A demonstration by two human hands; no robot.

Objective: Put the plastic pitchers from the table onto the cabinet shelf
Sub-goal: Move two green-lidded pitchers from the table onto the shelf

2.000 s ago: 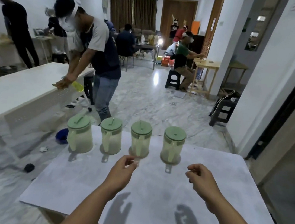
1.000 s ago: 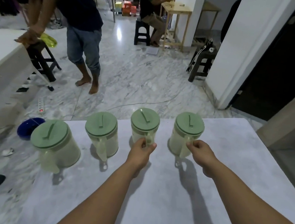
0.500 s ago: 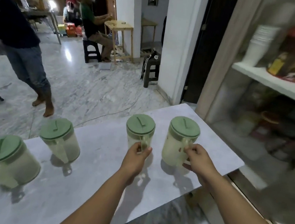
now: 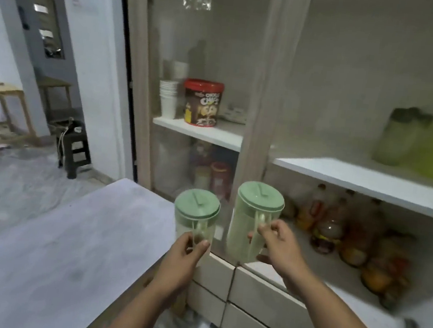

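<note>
the left hand (image 4: 185, 252) is closed around the handle of the smaller pitcher (image 4: 195, 216), fingers wrapped and thumb pressed across the front, holding it upright in the air past the table's far edge. the right hand (image 4: 276, 245) grips the handle of the taller pitcher (image 4: 253, 222) the same way, at about 3 o'clock from the left one, just beside it and a little higher. both pitchers are pale green and translucent with darker green lids, and neither touches a surface.

the table (image 4: 46, 247) with its grey marbled top lies at 8 o'clock from the hands. the cabinet (image 4: 261, 88) stands at 12 o'clock. its white shelf (image 4: 369, 182) runs at 2 o'clock from the right hand, bearing a blurred green pitcher-like container (image 4: 399, 136) far to the right. under that shelf sit bottles (image 4: 330, 222), blurred. behind the glass door at 11 o'clock stand stacked white cups (image 4: 168, 99) and a red-lidded cereal tub (image 4: 203, 103).
</note>
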